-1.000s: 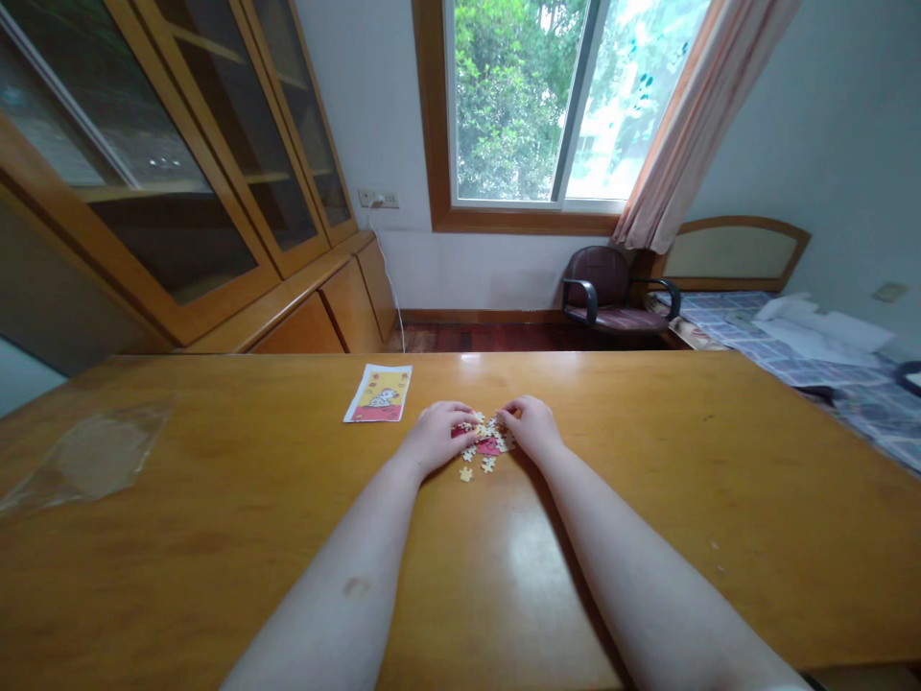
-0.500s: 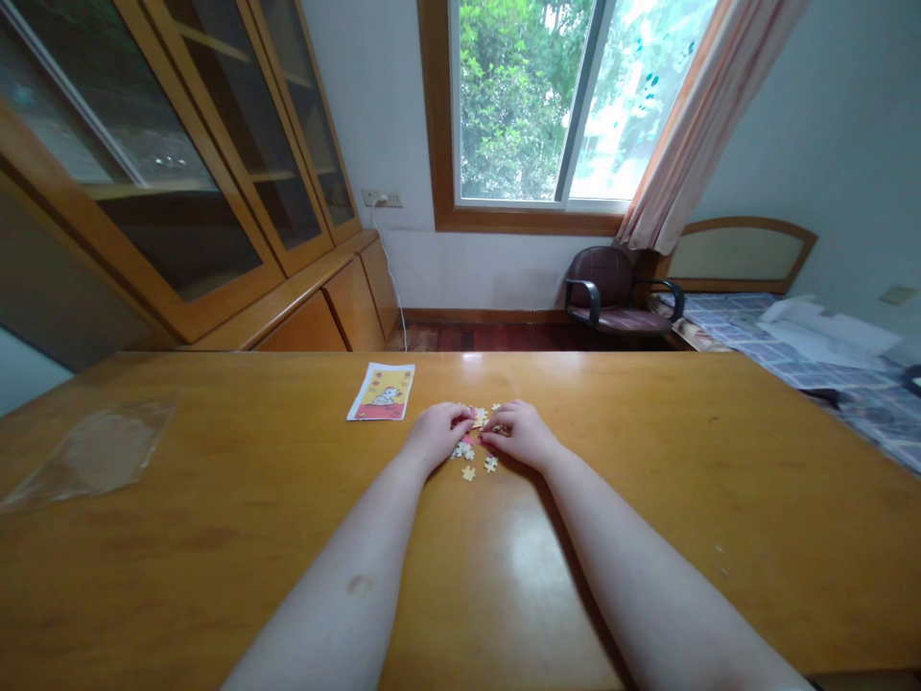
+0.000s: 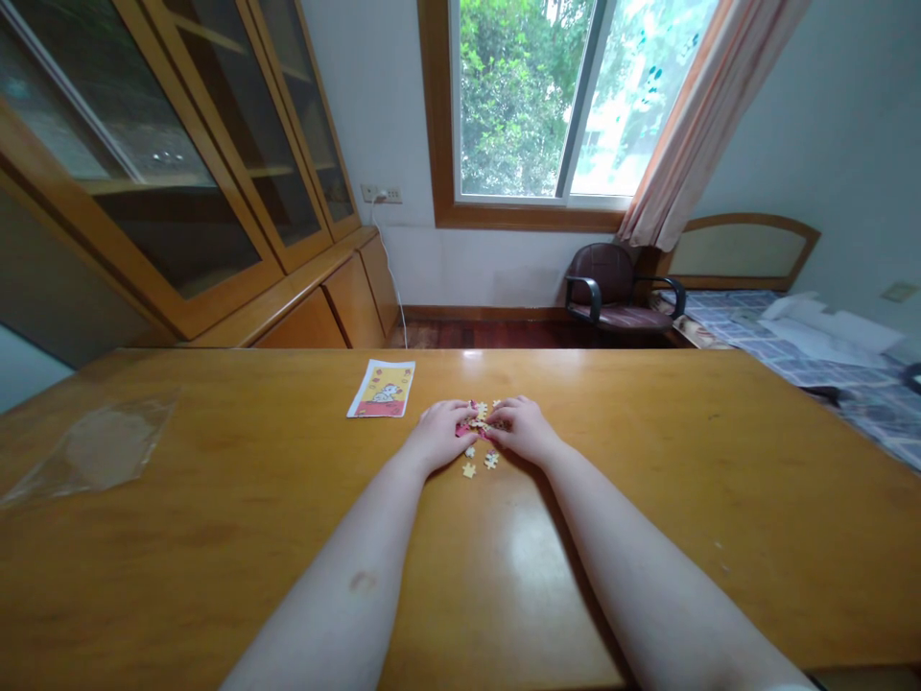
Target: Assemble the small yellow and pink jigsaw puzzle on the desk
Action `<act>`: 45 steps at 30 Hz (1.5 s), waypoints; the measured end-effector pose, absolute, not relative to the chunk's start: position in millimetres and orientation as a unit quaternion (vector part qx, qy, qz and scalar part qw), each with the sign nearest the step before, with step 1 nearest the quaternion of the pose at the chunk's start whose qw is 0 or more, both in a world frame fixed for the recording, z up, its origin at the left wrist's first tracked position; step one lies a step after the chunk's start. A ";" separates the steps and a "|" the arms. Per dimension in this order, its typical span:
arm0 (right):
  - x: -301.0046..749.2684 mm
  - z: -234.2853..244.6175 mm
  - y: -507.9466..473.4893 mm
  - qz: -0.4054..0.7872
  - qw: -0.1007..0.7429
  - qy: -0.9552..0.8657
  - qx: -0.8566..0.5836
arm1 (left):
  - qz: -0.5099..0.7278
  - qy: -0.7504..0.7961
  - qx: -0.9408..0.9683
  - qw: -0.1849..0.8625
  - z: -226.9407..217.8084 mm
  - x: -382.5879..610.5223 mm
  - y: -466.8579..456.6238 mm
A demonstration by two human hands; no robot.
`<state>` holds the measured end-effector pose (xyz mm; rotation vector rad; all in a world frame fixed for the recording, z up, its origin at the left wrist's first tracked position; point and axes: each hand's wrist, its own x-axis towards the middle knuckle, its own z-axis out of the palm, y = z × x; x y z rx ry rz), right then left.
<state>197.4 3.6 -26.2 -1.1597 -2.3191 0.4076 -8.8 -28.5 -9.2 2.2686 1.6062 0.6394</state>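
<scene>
On the wooden table, a small heap of jigsaw pieces (image 3: pixel 481 423), yellow, white and pink, lies between my two hands. My left hand (image 3: pixel 440 434) curves round the heap's left side, with pieces between its thumb and fingers. From the right, my right hand (image 3: pixel 524 426) bends its fingers and thumb round the other side of the same heap. The fingers partly hide the pieces. Closer to me, a loose yellow jigsaw piece (image 3: pixel 469 470) and a patterned jigsaw piece (image 3: pixel 491 460) lie apart from the hands.
A picture card (image 3: pixel 382 389) with a white animal on yellow and red lies beyond my left hand. Far left on the table (image 3: pixel 288 537) is a clear plastic bag (image 3: pixel 101 446). Behind the table stand an office chair (image 3: pixel 604 278) and a bed (image 3: pixel 777 326).
My hands have drawn in round the pieces, and the thumbs have come nearer each other. White pieces beside my left thumb are now mostly covered or pushed into the heap.
</scene>
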 end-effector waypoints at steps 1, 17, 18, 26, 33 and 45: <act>197.1 -25.3 3.8 0.153 0.254 -0.853 -0.430 | 0.222 0.556 0.787 0.151 -10.2 -9.0 -27.7; 199.9 -10.6 -3.3 0.120 0.259 -0.853 -0.437 | 0.242 0.610 0.746 0.114 6.6 -11.7 -28.3; 199.4 -10.2 -4.6 0.116 0.244 -0.862 -0.429 | 0.241 0.604 0.751 0.113 6.2 -11.4 -28.3; 198.4 -10.7 -6.1 0.131 0.215 -0.874 -0.416 | 0.261 0.601 0.743 0.140 0.6 -12.1 -24.8; 193.9 -11.3 -8.6 0.166 0.224 -0.870 -0.407 | 0.268 0.583 0.749 0.165 0.1 -10.4 -25.1; 190.5 -13.4 -7.8 0.236 0.253 -0.840 -0.417 | 0.220 0.503 0.822 0.149 4.1 -3.9 -34.9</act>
